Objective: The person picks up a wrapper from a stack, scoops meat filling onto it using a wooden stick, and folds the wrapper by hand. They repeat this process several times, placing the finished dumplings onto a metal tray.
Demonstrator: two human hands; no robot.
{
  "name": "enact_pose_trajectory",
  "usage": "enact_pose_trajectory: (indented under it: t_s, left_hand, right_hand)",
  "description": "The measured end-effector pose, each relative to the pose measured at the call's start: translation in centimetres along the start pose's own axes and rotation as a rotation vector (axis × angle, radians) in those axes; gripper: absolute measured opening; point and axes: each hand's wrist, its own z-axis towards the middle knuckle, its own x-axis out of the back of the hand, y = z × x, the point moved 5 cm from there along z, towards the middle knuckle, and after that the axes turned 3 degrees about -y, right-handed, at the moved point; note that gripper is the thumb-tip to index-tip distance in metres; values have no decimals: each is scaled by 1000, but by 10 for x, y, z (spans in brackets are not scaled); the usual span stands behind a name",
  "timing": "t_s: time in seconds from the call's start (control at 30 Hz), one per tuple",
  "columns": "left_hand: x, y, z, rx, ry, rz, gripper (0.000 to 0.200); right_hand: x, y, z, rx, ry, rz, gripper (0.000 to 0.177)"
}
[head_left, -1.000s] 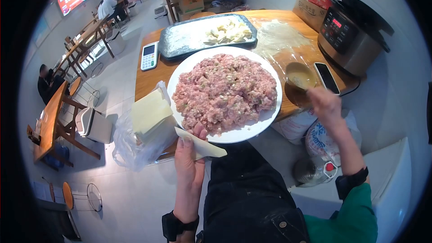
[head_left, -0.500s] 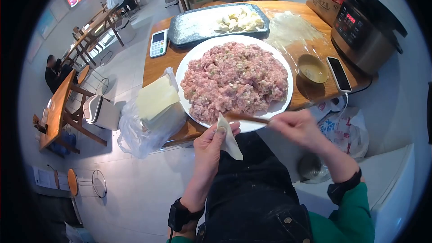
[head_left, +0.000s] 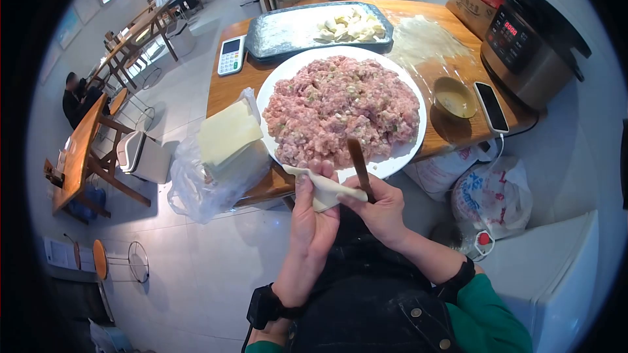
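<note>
A folded wonton wrapper (head_left: 325, 192) is in the fingers of my left hand (head_left: 311, 227), just off the near rim of the white plate (head_left: 263, 101). My right hand (head_left: 387, 217) grips a flat wooden stick (head_left: 358, 162), which points up and away. Its thumb and fingertips also pinch the right corner of the wrapper. Any filling inside the fold is hidden. Minced meat filling (head_left: 343, 108) is heaped on the plate. To the left, a stack of square wrappers (head_left: 229, 134) lies on a plastic bag (head_left: 190, 183).
Behind the plate, a floured tray (head_left: 284, 29) bears folded wontons (head_left: 351, 26). A card terminal (head_left: 231, 56), small bowl (head_left: 454, 98), charging phone (head_left: 491, 107) and electric cooker (head_left: 526, 46) surround it. Plastic bags (head_left: 494, 199) lie below right. People sit at tables far left.
My right hand has come left and down from the plate's edge to the wrapper, turning the stick upright. The wrapper, upright before, is now folded over and held between both hands.
</note>
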Motion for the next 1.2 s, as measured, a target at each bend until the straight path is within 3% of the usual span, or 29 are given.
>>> enact_pose_trajectory:
  t_s: [0.07, 0.17, 0.2, 0.27, 0.3, 0.37, 0.43, 0.5, 0.63, 0.7, 0.77, 0.83, 0.9, 1.0, 1.07, 1.13, 1.2]
  left_hand:
    - [2, 1, 1, -31, -56, -55, 32]
    - [6, 6, 4, -63, -113, 110, 25]
    - [3, 10, 4, -122, -74, 438, 21]
    - [-7, 21, -1, -236, 20, 1009, 12]
    - [-8, 24, 0, -233, 15, 1009, 12]
    - [-30, 29, -6, -560, -239, 1744, 14]
    - [-42, 28, -9, -659, -318, 1863, 18]
    - [-49, 23, -9, -704, -416, 2130, 19]
    - [-61, 34, -4, -753, -500, 2142, 27]
    - [-75, 51, -5, -991, -475, 2107, 36]
    - [-88, 81, -1, -1031, -413, 2141, 44]
    - [-100, 112, 6, -1132, -388, 2136, 38]
    - [-101, 140, 13, -1115, -196, 2345, 26]
    - [-98, 155, 23, -1008, -228, 2485, 15]
    - [-95, 158, 27, -1001, -238, 2481, 13]
    - [-94, 158, 30, -993, -263, 2483, 12]
    - [-95, 158, 35, -933, -276, 2480, 8]
  right_hand:
    - [2, -1, 1, 154, 33, 37, 19]
    - [6, -8, 10, 238, 5, -14, 19]
    - [10, -11, 16, 239, 6, -18, 19]
    - [10, -31, 22, 538, -132, -209, 24]
    - [14, -38, 26, 539, -127, -212, 24]
    - [8, -53, 24, 725, -218, -717, 34]
    - [11, -51, 28, 768, -196, -785, 32]
    - [12, -44, 35, 700, -322, -864, 19]
    - [8, -48, 60, 601, -351, -969, 13]
    - [15, -50, 102, 456, -246, -993, 20]
    - [35, -70, 150, 275, -37, -609, 32]
    - [50, -100, 176, 182, 110, -449, 47]
    - [59, -96, 184, 257, 232, -392, 52]
    - [49, -77, 149, 71, -2, -379, 48]
    - [42, -57, 119, 163, -131, -391, 36]
    - [44, -36, 84, 69, -215, -350, 32]
    - [49, -29, 57, 128, -302, -455, 30]
